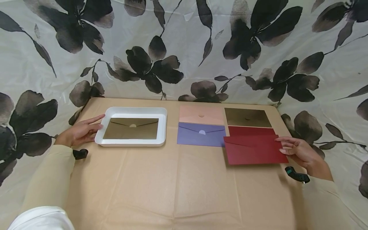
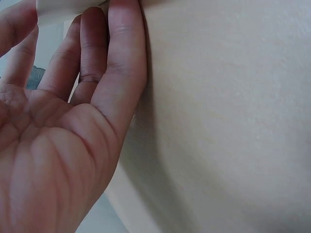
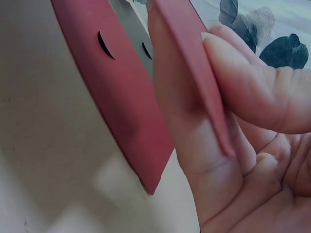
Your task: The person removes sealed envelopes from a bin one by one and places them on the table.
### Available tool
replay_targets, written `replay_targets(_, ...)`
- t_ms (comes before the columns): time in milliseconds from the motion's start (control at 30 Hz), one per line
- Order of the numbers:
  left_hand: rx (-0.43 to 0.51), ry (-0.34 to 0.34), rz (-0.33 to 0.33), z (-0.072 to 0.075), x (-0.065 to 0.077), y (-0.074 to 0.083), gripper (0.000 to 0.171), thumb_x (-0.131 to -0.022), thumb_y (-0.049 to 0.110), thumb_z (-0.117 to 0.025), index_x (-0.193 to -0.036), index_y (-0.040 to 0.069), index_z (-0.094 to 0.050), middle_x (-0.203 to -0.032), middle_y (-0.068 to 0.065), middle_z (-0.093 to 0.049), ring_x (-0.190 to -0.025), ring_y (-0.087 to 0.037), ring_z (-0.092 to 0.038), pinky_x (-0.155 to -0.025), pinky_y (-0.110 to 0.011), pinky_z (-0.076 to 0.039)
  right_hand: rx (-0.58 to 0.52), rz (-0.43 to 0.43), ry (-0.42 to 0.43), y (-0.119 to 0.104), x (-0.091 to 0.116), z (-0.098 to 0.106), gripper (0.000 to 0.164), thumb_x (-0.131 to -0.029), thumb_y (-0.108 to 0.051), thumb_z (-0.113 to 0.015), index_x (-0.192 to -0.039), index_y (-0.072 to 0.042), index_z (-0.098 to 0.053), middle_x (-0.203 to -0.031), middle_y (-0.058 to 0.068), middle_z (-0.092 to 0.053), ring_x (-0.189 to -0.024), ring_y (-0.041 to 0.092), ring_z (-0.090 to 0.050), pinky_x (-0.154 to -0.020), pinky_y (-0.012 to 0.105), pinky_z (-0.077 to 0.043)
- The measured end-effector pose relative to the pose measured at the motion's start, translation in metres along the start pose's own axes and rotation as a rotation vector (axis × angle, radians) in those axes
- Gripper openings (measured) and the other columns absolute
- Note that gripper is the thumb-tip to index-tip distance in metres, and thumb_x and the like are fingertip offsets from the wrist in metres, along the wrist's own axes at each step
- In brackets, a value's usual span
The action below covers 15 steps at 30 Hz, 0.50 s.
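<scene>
My right hand [image 1: 302, 153] pinches a red envelope [image 1: 254, 150] at its right end, thumb on one face and fingers on the other. The envelope is tilted and overlaps a second red envelope [image 1: 250, 130] behind it; in the right wrist view that lower envelope [image 3: 116, 97] shows a dark curved slit. On the left, my left hand [image 1: 81, 131] has its fingers extended against the left side of a white tray [image 1: 130, 143]. Inside the tray lies a gold-brown envelope [image 1: 130, 131], flap side up. In the left wrist view, fingers [image 2: 124, 53] reach up beside the tray's white edge [image 2: 63, 12].
Right of the tray, a pink envelope [image 1: 201, 114] lies behind a purple envelope [image 1: 201, 135]. Another gold-brown envelope [image 1: 247, 118] is at the back right. All rest on a tan-covered table [image 1: 161, 185], with floral cloth [image 1: 189, 57] beyond its edge.
</scene>
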<state>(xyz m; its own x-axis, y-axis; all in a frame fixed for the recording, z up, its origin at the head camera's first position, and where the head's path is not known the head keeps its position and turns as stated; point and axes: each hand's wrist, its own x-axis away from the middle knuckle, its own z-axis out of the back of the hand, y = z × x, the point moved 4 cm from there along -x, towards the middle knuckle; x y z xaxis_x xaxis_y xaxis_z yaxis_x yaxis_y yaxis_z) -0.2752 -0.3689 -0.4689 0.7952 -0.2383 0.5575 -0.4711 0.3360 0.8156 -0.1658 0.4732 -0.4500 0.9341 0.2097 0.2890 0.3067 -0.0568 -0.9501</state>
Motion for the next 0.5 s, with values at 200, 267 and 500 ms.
replay_targets(200,0.022,-0.009,0.0,0.0,0.001,0.002,0.08,-0.107,0.036,-0.058,-0.166,0.041,-0.005,-0.118,0.029,-0.055,-0.105,0.01,-0.061,-0.091,-0.029,-0.06,0.013,-0.013,0.008,0.002,0.003,0.003,0.047,-0.096,0.016,-0.057,-0.113,-0.021,-0.079,-0.106,-0.007,-0.078,-0.09,0.01,-0.074,-0.079,0.023,-0.062)
replay_targets(267,0.025,-0.008,0.001,-0.001,0.001,0.002,0.08,-0.107,0.037,-0.059,-0.166,0.041,-0.005,-0.12,0.028,-0.055,-0.104,0.01,-0.062,-0.092,-0.03,-0.061,0.031,-0.03,0.027,0.003,0.004,0.004,0.046,-0.096,0.016,-0.059,-0.113,-0.022,-0.079,-0.106,-0.009,-0.077,-0.091,0.009,-0.074,-0.079,0.023,-0.062)
replay_targets(500,0.007,-0.005,0.005,-0.001,0.0,0.002,0.081,-0.106,0.039,-0.06,-0.166,0.041,-0.005,-0.13,0.022,-0.051,-0.104,0.011,-0.062,-0.094,-0.031,-0.061,0.068,-0.072,0.065,0.009,0.009,0.012,0.044,-0.095,0.013,-0.062,-0.113,-0.023,-0.079,-0.106,-0.012,-0.076,-0.091,0.008,-0.073,-0.079,0.023,-0.062)
